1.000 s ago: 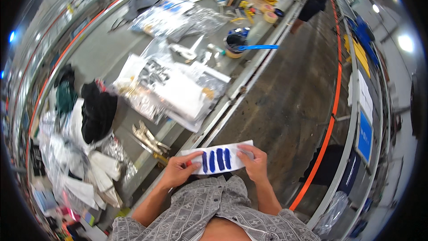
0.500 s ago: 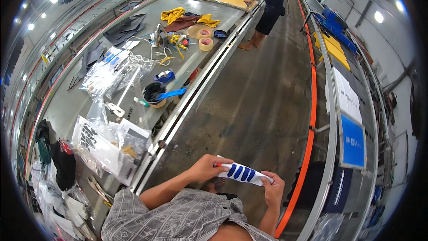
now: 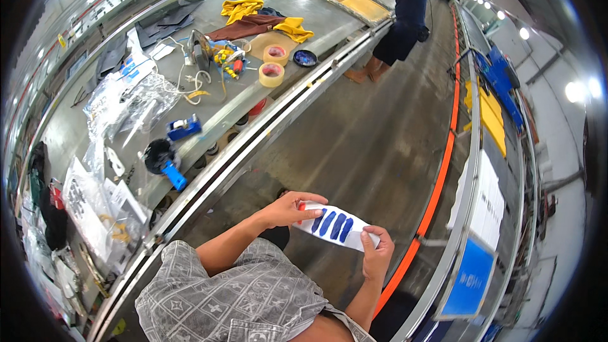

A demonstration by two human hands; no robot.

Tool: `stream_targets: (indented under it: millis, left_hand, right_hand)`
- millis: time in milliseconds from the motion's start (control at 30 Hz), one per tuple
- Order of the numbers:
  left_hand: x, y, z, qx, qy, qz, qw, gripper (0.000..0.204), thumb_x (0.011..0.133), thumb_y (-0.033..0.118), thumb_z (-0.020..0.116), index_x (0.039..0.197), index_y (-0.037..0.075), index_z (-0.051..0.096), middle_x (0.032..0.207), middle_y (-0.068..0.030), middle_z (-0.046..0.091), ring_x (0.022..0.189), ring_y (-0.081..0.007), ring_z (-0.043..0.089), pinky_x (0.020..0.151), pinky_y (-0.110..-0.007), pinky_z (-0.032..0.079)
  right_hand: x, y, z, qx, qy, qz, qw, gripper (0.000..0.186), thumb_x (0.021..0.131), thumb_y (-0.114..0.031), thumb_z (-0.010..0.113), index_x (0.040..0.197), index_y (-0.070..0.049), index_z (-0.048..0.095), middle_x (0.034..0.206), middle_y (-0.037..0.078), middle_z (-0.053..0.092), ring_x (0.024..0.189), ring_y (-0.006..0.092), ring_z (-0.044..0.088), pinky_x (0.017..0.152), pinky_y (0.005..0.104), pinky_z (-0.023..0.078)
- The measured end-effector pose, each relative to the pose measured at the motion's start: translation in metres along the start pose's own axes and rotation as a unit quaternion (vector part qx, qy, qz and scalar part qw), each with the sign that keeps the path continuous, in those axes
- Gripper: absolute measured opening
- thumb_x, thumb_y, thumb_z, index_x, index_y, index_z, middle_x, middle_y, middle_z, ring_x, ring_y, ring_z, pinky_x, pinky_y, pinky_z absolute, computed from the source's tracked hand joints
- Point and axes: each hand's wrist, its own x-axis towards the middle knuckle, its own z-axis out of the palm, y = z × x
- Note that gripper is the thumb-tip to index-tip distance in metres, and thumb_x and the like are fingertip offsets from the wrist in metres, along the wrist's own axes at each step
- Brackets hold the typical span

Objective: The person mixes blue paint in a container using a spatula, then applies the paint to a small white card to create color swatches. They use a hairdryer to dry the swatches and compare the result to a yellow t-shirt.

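Observation:
Between my two hands stretches a white strip marked with several dark blue bars and a red patch at its left end; whether it is paper or cloth I cannot tell. My left hand pinches the red end between thumb and fingers. At the other end, my right hand is closed on the strip with the thumb on top. The strip is held up in front of me above the aisle floor, its right end slightly lower.
The long table at left carries a black pot, tape rolls, an iron and plastic-wrapped sheets. Ahead, a person works over a yellow framed screen. An orange-edged rail and blue panel lie right.
My view has turned and moved forward along the aisle. Both hands keep hold of the strip, which now faces me more flatly. The other person's hands have shifted left over the screen.

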Motion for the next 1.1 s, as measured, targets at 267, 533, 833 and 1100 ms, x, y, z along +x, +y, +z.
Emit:
stream_targets:
  millis: [267,533,833,1100]
  left_hand:
    - [0.197,0.067,-0.092,0.012,-0.098,0.005,0.995,0.052,0.089,0.024,0.067,0.130,-0.002,0.051,0.084,-0.0026,0.066,0.076,-0.0084,0.058,0.072,-0.025,0.048]
    - [0.263,0.089,-0.188,0.075,-0.020,0.008,0.997,0.041,0.094,0.031,0.059,0.122,0.000,0.058,0.107,-0.0044,0.062,0.097,-0.0104,0.054,0.086,-0.026,0.044]
    - [0.403,0.088,-0.267,-0.117,0.320,0.000,0.940,0.017,0.092,0.018,0.063,0.096,0.001,0.063,0.083,0.0021,0.063,0.074,-0.0051,0.056,0.069,-0.023,0.047]
    - [0.574,0.111,-0.388,0.068,0.314,0.010,0.947,0.024,0.089,0.023,0.064,0.094,0.000,0.067,0.074,-0.0051,0.064,0.069,-0.0094,0.055,0.063,-0.028,0.046]
  right_hand:
    - [0.237,-0.049,0.030,0.002,-0.116,-0.035,0.993,0.059,0.076,0.000,0.064,0.131,-0.002,0.043,0.104,0.007,0.057,0.091,0.0129,0.057,0.082,0.0265,0.046]
    - [0.440,-0.066,0.128,0.139,-0.301,-0.015,0.943,0.076,0.073,-0.001,0.065,0.141,-0.005,0.031,0.095,0.007,0.062,0.084,0.0135,0.062,0.080,0.0255,0.048]
    - [0.646,-0.021,0.231,0.481,-0.387,0.226,0.753,0.081,0.091,-0.045,0.057,0.150,-0.011,0.012,0.129,0.012,0.055,0.118,0.0251,0.053,0.100,0.0411,0.043]
    - [0.847,0.004,0.282,0.255,-0.342,0.276,0.861,0.031,0.096,-0.015,0.054,0.127,-0.010,0.052,0.120,0.004,0.059,0.108,0.0176,0.059,0.092,0.0400,0.052]
